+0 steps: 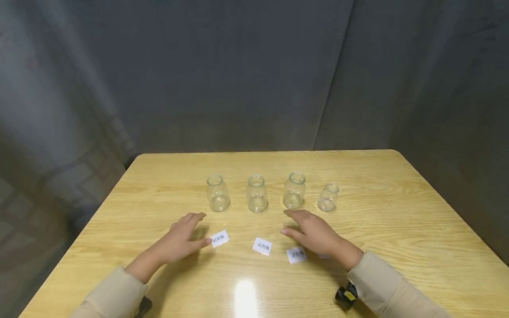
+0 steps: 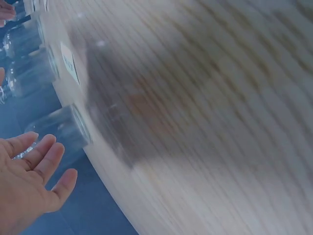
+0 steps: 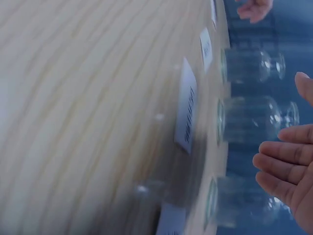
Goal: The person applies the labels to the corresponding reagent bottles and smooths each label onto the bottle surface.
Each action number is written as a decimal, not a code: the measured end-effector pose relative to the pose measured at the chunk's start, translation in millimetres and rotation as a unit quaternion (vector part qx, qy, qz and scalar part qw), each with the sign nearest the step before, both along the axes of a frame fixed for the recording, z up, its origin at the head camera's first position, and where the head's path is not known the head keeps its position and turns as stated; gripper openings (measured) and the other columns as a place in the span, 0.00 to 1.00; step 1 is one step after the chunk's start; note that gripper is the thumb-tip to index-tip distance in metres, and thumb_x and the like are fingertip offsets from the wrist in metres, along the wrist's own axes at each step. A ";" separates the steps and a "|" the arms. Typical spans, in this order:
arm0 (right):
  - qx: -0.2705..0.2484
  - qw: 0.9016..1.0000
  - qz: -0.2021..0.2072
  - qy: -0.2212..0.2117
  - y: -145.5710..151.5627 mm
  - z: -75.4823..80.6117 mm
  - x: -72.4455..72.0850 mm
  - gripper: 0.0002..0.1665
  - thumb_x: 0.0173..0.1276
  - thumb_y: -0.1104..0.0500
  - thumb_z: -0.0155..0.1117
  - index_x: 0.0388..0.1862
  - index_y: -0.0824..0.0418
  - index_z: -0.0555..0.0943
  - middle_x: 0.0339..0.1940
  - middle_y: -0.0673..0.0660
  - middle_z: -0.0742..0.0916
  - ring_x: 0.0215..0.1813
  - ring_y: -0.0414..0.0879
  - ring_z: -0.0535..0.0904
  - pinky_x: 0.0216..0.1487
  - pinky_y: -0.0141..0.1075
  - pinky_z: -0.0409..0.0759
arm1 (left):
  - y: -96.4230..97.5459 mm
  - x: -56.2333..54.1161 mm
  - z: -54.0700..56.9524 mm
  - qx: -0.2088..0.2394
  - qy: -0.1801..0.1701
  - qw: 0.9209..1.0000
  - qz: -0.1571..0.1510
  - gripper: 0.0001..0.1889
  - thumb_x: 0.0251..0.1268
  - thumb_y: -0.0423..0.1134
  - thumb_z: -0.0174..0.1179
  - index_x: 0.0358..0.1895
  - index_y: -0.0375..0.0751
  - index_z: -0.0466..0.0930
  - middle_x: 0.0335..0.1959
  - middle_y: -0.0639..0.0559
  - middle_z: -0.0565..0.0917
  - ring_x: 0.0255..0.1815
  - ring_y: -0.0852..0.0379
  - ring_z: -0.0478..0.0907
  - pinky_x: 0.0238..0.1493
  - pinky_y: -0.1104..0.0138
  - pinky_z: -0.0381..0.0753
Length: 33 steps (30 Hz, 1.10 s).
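Observation:
Three larger clear glass jars stand in a row: a left jar (image 1: 218, 194), a middle jar (image 1: 256, 194) and a right jar (image 1: 294, 192). A smaller glass jar (image 1: 328, 198) stands at the row's right end. My left hand (image 1: 180, 238) hovers before the left jar, its fingers loosely extended and its thumb near a white label (image 1: 219, 238). My right hand (image 1: 314, 232) is held over the table in front of the right jar, fingers extended, touching no jar. In the right wrist view its fingers (image 3: 283, 161) hold nothing. The left wrist view shows the left hand (image 2: 29, 181) holding nothing.
A second label (image 1: 262, 246) and a third label (image 1: 296, 255) lie on the wooden table (image 1: 159, 185). Another label (image 1: 324, 256) is mostly hidden beneath the right hand. The labels carry handwriting. A dark grey curtain (image 1: 238, 79) hangs behind the table.

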State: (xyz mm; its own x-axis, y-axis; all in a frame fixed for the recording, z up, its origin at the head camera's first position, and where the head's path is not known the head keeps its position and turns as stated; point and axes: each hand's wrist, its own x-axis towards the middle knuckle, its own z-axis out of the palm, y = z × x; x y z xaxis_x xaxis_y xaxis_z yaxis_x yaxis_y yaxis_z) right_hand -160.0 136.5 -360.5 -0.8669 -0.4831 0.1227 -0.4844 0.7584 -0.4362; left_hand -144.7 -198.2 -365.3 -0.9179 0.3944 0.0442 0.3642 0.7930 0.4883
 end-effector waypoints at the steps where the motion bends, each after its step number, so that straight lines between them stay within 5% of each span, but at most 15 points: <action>1: -0.003 1.000 0.003 -0.010 -3.5 -0.4 -0.8 0.31 0.61 0.48 0.54 0.57 0.66 0.67 0.54 0.62 0.73 0.57 0.54 0.66 0.55 0.47 0.64 | 0.7 -0.4 0.5 0.004 -0.001 1.000 -0.003 0.37 0.53 0.56 0.54 0.59 0.33 0.58 0.55 0.41 0.65 0.57 0.41 0.58 0.52 0.43 0.54; 13: -0.086 0.989 0.068 -0.095 -35.5 -10.0 -16.0 0.29 0.61 0.52 0.55 0.55 0.69 0.67 0.50 0.63 0.76 0.53 0.53 0.70 0.53 0.45 0.67 | 7.6 -5.6 -0.1 0.040 -0.047 0.998 -0.017 0.33 0.53 0.44 0.59 0.58 0.30 0.59 0.50 0.40 0.69 0.52 0.42 0.65 0.50 0.49 0.65; 22: -0.130 0.977 0.096 -0.141 -59.6 -17.7 -25.3 0.28 0.59 0.54 0.57 0.54 0.69 0.68 0.48 0.64 0.77 0.50 0.53 0.73 0.49 0.43 0.71 | 10.2 -8.1 -1.7 0.075 -0.084 0.993 0.018 0.28 0.48 0.38 0.62 0.53 0.30 0.65 0.48 0.39 0.72 0.48 0.44 0.69 0.47 0.52 0.69; 33: -0.101 0.973 0.102 -0.183 -88.6 -18.4 -31.9 0.27 0.56 0.54 0.60 0.53 0.66 0.70 0.48 0.58 0.78 0.50 0.48 0.73 0.50 0.37 0.70 | 11.9 -7.7 -4.6 0.085 -0.099 0.989 0.064 0.23 0.45 0.32 0.63 0.48 0.30 0.70 0.45 0.41 0.75 0.45 0.45 0.71 0.43 0.56 0.73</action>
